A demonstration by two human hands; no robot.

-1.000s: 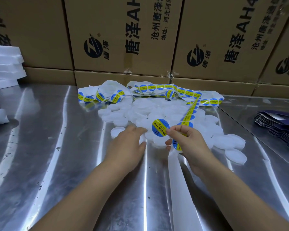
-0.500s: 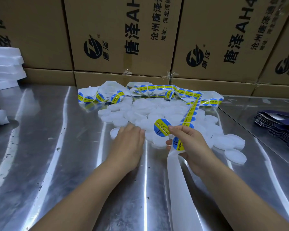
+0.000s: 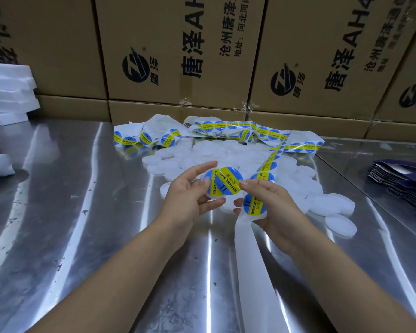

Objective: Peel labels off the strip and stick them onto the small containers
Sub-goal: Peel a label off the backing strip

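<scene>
The person is working over the middle of a steel table, both forearms reaching in from its near edge. The left hand is gripping a small white container just above the tabletop, with the fingers curled over its top and the thumb under it. The right hand is pinching the right-hand edge of a round blue-and-yellow label between thumb and forefinger. It is holding the label against the face of that container, though how far the label is stuck down cannot be told. The lower fingers of the same hand are also clamping the strip, with the next label on it sitting just below the pinched one. The bare white backing is trailing toward the near edge. The loaded part of the strip is rising toward the far edge and joining a loose heap of label strip. A pile of unlabelled containers is lying between that heap and the hands, spreading toward the right edge. Cardboard boxes are standing along the far edge, and white foam sheets are sitting stacked at the far left corner. Dark blue pouches are lying on the neighbouring surface to the right.
</scene>
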